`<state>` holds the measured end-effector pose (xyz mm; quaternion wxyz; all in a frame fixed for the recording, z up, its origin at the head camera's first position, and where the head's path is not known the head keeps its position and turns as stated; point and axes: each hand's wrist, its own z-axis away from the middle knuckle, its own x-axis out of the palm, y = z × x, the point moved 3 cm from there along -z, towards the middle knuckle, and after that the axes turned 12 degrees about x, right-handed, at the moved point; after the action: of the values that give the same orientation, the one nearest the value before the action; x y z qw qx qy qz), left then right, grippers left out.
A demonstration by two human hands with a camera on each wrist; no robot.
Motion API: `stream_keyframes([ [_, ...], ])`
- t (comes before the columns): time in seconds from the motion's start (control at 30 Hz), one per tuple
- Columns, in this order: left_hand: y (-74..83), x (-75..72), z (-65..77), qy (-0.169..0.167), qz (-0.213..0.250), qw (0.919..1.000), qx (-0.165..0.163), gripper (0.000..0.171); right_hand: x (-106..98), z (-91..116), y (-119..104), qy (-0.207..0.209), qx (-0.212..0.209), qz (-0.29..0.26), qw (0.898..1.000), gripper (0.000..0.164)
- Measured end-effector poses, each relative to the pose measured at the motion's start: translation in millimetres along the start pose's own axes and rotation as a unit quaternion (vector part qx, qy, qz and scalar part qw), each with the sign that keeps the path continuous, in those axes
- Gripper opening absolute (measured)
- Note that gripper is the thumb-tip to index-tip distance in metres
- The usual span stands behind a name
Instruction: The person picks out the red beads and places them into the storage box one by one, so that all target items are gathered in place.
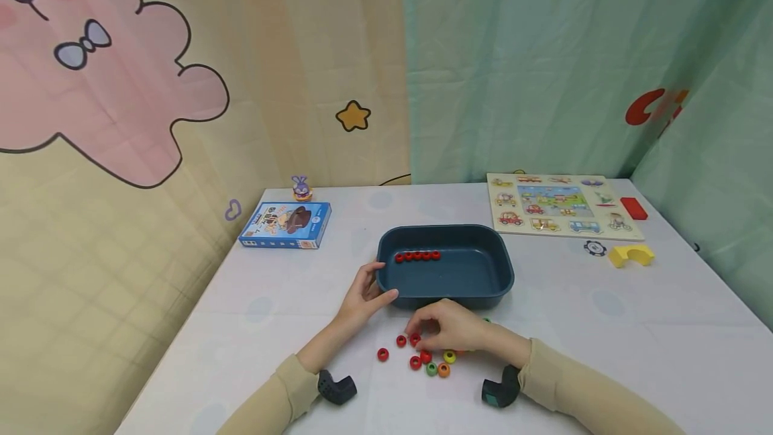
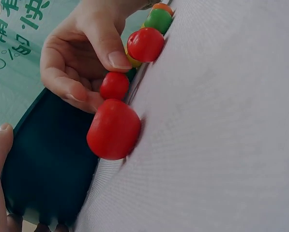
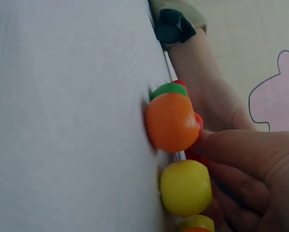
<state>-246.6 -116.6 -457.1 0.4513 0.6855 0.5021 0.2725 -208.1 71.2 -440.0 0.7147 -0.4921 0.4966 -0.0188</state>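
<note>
A dark blue rectangular tray point(image 1: 459, 302) stands on the table, with a row of several red beads point(image 1: 417, 256) inside near its left end. My left hand point(image 1: 361, 295) grips the tray's left end, thumb at the near rim and fingers along the side. In front of the tray, my right hand point(image 1: 451, 327) pinches a red bead point(image 1: 415, 339) between thumb and forefinger, low over the tabletop. Loose red beads point(image 1: 383, 354) lie around it. By the right palm are a yellow bead point(image 3: 185, 187), an orange bead point(image 3: 171, 122) and a green bead point(image 1: 431, 369); some others are partly hidden beneath the hand.
At the back left are a blue box point(image 1: 285, 225) and a small purple rabbit figure point(image 1: 301, 188). A wooden picture puzzle point(image 1: 564, 207) lies at the back right, near a red block point(image 1: 634, 208) and a yellow arch block point(image 1: 631, 255). Curtains hang behind the table.
</note>
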Motion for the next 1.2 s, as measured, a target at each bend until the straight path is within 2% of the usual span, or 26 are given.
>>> stream_keyframes([
  [0.13,4.9,0.8,-1.0,-0.004,0.006,0.9999,-0.007,0.062,-8.8,5.1,-15.5,0.001,-0.01,0.011,1.0,0.02],
  [0.23,14.3,2.8,-1.3,-0.008,0.008,0.9999,-0.005,0.061,-24.5,8.7,-32.7,0.001,-0.034,0.006,0.999,0.021],
  [0.33,22.6,4.7,-1.1,-0.011,0.004,0.9999,-0.002,0.06,-48.2,8.9,-48.9,0.021,-0.066,0.019,0.997,0.021],
  [0.43,25.1,5.3,-0.5,-0.011,0.002,0.9999,-0.013,0.06,-76.4,4.5,-60.8,0.055,-0.087,0.032,0.994,0.021],
  [0.6,24.2,5.4,-0.5,-0.008,0.014,0.9992,-0.036,0.06,-117.3,-14.4,-70.2,0.086,-0.088,0.003,0.992,0.023],
  [0.73,24.0,5.2,-1.2,-0.01,0.012,0.9993,-0.033,0.061,-134.0,-39.9,-63.0,0.088,-0.06,-0.015,0.994,0.025],
  [0.83,23.9,4.9,-1.3,-0.01,0.009,0.9994,-0.033,0.062,-136.4,-59.9,-48.6,0.088,-0.027,-0.027,0.995,0.027],
  [1.03,23.1,6.0,-1.2,-0.008,0.012,0.9992,-0.038,0.061,-121.6,-93.2,-9.0,0.041,0.018,-0.059,0.997,0.031],
  [1.2,23.5,5.6,-1.2,-0.007,0.006,0.9992,-0.04,0.061,-104.5,-111.4,16.0,0.0,0.058,-0.065,0.996,0.029],
])
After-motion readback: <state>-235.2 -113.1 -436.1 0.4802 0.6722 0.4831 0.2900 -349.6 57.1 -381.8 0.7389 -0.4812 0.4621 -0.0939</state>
